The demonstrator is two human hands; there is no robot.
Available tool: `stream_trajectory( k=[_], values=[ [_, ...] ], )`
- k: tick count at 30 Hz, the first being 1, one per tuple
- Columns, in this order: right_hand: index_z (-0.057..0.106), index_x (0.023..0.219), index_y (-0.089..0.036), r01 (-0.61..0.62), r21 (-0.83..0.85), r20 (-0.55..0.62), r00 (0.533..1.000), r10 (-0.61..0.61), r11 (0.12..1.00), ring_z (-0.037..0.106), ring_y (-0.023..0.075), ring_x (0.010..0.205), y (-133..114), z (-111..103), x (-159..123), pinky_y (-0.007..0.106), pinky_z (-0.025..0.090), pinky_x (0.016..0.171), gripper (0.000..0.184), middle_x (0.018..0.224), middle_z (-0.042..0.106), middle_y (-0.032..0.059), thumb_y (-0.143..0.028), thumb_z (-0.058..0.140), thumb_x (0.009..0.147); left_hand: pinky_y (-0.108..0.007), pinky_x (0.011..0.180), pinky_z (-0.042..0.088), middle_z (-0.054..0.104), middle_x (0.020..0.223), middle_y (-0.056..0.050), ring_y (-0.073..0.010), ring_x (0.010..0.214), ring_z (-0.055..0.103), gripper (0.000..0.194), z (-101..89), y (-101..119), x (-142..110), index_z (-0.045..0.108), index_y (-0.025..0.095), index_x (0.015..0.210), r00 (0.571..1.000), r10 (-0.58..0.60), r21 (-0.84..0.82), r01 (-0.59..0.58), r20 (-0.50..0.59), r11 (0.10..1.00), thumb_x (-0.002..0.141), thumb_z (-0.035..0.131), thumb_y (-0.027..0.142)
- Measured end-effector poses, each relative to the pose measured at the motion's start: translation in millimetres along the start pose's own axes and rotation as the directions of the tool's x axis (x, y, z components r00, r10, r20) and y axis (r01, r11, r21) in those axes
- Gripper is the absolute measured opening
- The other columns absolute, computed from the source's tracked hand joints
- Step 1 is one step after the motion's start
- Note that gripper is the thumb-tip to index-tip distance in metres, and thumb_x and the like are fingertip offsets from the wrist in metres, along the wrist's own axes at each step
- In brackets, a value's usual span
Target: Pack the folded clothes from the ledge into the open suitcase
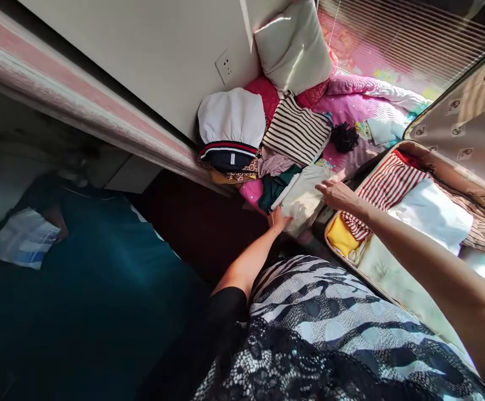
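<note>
A folded white garment (303, 195) lies in sunlight on the near edge of the bedding, between my two hands. My left hand (279, 220) grips its near left edge, thumb on top and fingers partly hidden. On the right side, my right hand (336, 194) rests with fingers stretched out and a little apart over the cloth's edge. Dark green cloth (276, 187) lies just left of the garment. Behind it is a folded black-and-white striped garment (296, 129). A white garment with a navy, red and white band (232, 120) sits on a leopard-like printed item at the left.
At the right stands an open suitcase (333, 245) holding a red-striped garment (393, 181), white cloth (432, 209) and a yellow item (343, 235). A pale cushion (295, 47) leans on the wall. A black fuzzy item (344, 137) lies on pink bedding (351, 106). A dark teal surface (100, 267) is at left.
</note>
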State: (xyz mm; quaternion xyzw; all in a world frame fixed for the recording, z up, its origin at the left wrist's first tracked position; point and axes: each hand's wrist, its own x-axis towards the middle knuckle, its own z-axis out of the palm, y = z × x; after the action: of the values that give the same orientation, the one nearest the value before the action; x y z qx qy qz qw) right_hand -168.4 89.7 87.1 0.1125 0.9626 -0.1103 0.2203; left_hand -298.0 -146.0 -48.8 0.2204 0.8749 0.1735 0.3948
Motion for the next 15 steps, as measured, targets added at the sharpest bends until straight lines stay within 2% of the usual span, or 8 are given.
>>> stream_trajectory(
  k=[2, 4, 6, 7, 9, 11, 13, 15],
  values=[
    [0.063, 0.155, -0.011, 0.009, -0.042, 0.104, 0.995, -0.004, 0.999, 0.062, 0.0384, 0.126, -4.5, 1.7, 41.6, 0.046, 0.052, 0.102, 0.059, 0.146, 0.061, 0.0285, -0.015, 0.055, 0.098, -0.042, 0.11, 0.053, 0.075, 0.124, -0.022, -0.033, 0.123, 0.068, 0.037, 4.7, 1.4, 4.9, 0.071, 0.008, 0.121, 0.997, 0.046, -0.02, -0.045, 0.069, 0.999, 0.091, 0.086, 0.022],
    [0.061, 0.16, -0.015, 0.061, -0.063, 0.155, 0.987, -0.051, 0.996, 0.056, 0.0419, 0.137, -11.9, 9.1, 72.5, 0.051, 0.05, 0.106, 0.065, 0.161, 0.052, 0.0286, -0.011, 0.056, 0.096, -0.041, 0.112, 0.052, 0.074, 0.123, -0.019, -0.0316, 0.122, 0.068, 0.021, 8.9, 2.4, 6.9, 0.073, 0.01, 0.111, 0.986, 0.131, -0.052, -0.126, 0.106, 0.991, 0.092, 0.08, 0.015],
    [0.061, 0.16, -0.017, 0.157, -0.052, 0.187, 0.972, -0.145, 0.986, 0.05, 0.0422, 0.145, -18.2, 19.5, 93.3, 0.054, 0.046, 0.112, 0.068, 0.166, 0.05, 0.026, -0.008, 0.059, 0.093, -0.041, 0.115, 0.052, 0.073, 0.126, -0.018, -0.0311, 0.124, 0.068, 0.017, 13.0, 2.7, 5.1, 0.072, 0.013, 0.107, 0.966, 0.229, -0.092, -0.218, 0.124, 0.972, 0.091, 0.076, 0.01],
    [0.065, 0.155, -0.016, 0.205, -0.039, 0.199, 0.961, -0.194, 0.978, 0.05, 0.0404, 0.145, -19.8, 24.7, 100.5, 0.054, 0.045, 0.114, 0.065, 0.162, 0.055, 0.0244, -0.007, 0.061, 0.091, -0.041, 0.116, 0.051, 0.073, 0.127, -0.017, -0.031, 0.125, 0.068, 0.02, 15.0, 2.4, 2.9, 0.071, 0.015, 0.107, 0.955, 0.266, -0.111, -0.253, 0.13, 0.961, 0.089, 0.076, 0.009],
    [0.076, 0.134, -0.014, 0.26, -0.018, 0.224, 0.942, -0.249, 0.966, 0.053, 0.0351, 0.139, -18.1, 33.1, 109.9, 0.051, 0.043, 0.116, 0.05, 0.143, 0.069, 0.0201, -0.005, 0.065, 0.087, -0.041, 0.115, 0.052, 0.072, 0.128, -0.017, -0.0316, 0.125, 0.068, 0.026, 18.9, 1.0, -3.4, 0.07, 0.017, 0.109, 0.932, 0.329, -0.15, -0.307, 0.152, 0.94, 0.086, 0.075, 0.005],
    [0.079, 0.105, -0.014, 0.254, -0.014, 0.235, 0.941, -0.244, 0.967, 0.055, 0.0308, 0.132, -10.4, 36.8, 114.5, 0.048, 0.042, 0.118, 0.026, 0.124, 0.075, 0.0161, -0.004, 0.067, 0.084, -0.042, 0.114, 0.053, 0.073, 0.13, -0.017, -0.033, 0.126, 0.068, 0.033, 22.5, -1.2, -10.2, 0.069, 0.017, 0.112, 0.914, 0.366, -0.185, -0.335, 0.176, 0.924, 0.083, 0.074, 0.003],
    [0.075, 0.087, -0.012, 0.214, -0.013, 0.234, 0.95, -0.205, 0.977, 0.056, 0.0289, 0.129, 1.2, 35.6, 115.8, 0.047, 0.041, 0.12, 0.012, 0.117, 0.075, 0.0159, -0.003, 0.068, 0.083, -0.045, 0.114, 0.054, 0.073, 0.129, -0.016, -0.0341, 0.126, 0.069, 0.039, 25.0, -3.4, -15.5, 0.068, 0.017, 0.116, 0.899, 0.391, -0.213, -0.35, 0.196, 0.912, 0.081, 0.073, 0.001],
    [0.073, 0.083, -0.009, 0.165, 0.022, 0.183, 0.969, -0.166, 0.986, 0.054, 0.0271, 0.128, 13.0, 31.0, 115.2, 0.047, 0.038, 0.122, 0.011, 0.121, 0.074, 0.0184, -0.003, 0.065, 0.088, -0.046, 0.113, 0.055, 0.076, 0.123, -0.013, -0.0333, 0.124, 0.072, 0.043, 26.0, -4.6, -18.1, 0.067, 0.019, 0.12, 0.904, 0.378, -0.241, -0.329, 0.198, 0.913, 0.08, 0.072, 0.001]
  ],
)
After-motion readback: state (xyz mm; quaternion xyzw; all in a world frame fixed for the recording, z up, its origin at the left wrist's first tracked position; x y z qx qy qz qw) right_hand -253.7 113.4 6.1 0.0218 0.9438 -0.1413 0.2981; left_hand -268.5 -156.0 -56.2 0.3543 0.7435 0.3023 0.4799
